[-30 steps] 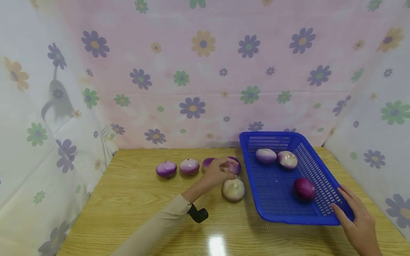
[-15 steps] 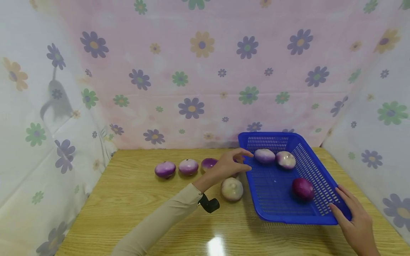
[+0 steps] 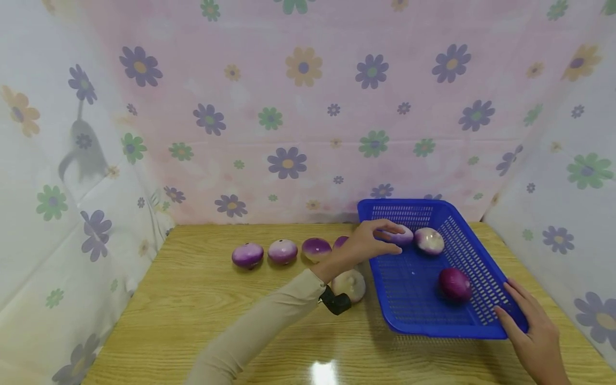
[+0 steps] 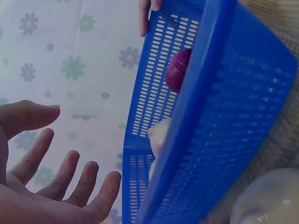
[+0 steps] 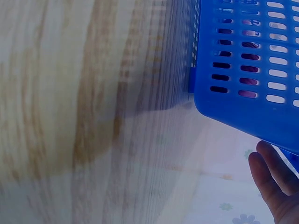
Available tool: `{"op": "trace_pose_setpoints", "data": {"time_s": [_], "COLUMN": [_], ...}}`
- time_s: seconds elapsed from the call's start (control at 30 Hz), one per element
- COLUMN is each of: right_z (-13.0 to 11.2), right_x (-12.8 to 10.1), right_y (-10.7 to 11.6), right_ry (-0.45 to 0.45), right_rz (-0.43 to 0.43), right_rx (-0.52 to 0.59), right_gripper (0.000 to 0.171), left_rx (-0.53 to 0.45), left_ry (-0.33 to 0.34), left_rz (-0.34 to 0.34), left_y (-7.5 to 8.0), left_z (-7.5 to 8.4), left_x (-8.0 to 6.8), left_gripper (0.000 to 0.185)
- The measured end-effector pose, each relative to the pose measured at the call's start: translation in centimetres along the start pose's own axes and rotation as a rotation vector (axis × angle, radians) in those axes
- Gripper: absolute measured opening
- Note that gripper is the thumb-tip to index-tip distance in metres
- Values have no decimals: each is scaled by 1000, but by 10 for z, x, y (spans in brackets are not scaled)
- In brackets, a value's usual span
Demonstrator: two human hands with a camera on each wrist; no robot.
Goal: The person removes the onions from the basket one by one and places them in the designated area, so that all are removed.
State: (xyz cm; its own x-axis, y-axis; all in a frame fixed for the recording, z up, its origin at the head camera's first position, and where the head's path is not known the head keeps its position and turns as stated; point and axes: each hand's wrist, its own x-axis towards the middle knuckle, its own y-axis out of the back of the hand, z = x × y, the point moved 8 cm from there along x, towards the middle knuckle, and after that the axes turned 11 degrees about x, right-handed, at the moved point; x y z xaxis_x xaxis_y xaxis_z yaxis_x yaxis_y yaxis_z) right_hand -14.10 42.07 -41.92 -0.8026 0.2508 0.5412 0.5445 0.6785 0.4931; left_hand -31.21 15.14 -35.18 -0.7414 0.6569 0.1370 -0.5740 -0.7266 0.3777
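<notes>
My left hand reaches over the left rim of a blue slotted basket, its fingers just beside a pale purple onion at the basket's back. In the left wrist view that hand is spread and holds nothing. A whitish onion and a dark red onion also lie in the basket. My right hand rests with straight fingers on the basket's near right corner; its fingers show under the basket wall.
On the wooden table a row of purple onions lies left of the basket, and a pale onion sits under my left wrist. Flowered cloth closes off the back and sides.
My left hand has moved right from the onions on the table, over the basket's left rim, to the pale purple onion at its back. The right hand stayed on the corner.
</notes>
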Motion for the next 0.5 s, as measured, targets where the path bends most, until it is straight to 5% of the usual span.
{"op": "trace_pose_setpoints", "data": {"time_s": [0.5], "right_z": [0], "right_x": [0], "right_y": [0], "right_ry": [19], "right_rz": [5], "right_rx": [10], "right_gripper": [52], "left_rx": [21], "left_ry": [-31], "left_rz": [-82], "left_y": [-43], "left_z": [9], "left_x": [34], "left_gripper": [29]}}
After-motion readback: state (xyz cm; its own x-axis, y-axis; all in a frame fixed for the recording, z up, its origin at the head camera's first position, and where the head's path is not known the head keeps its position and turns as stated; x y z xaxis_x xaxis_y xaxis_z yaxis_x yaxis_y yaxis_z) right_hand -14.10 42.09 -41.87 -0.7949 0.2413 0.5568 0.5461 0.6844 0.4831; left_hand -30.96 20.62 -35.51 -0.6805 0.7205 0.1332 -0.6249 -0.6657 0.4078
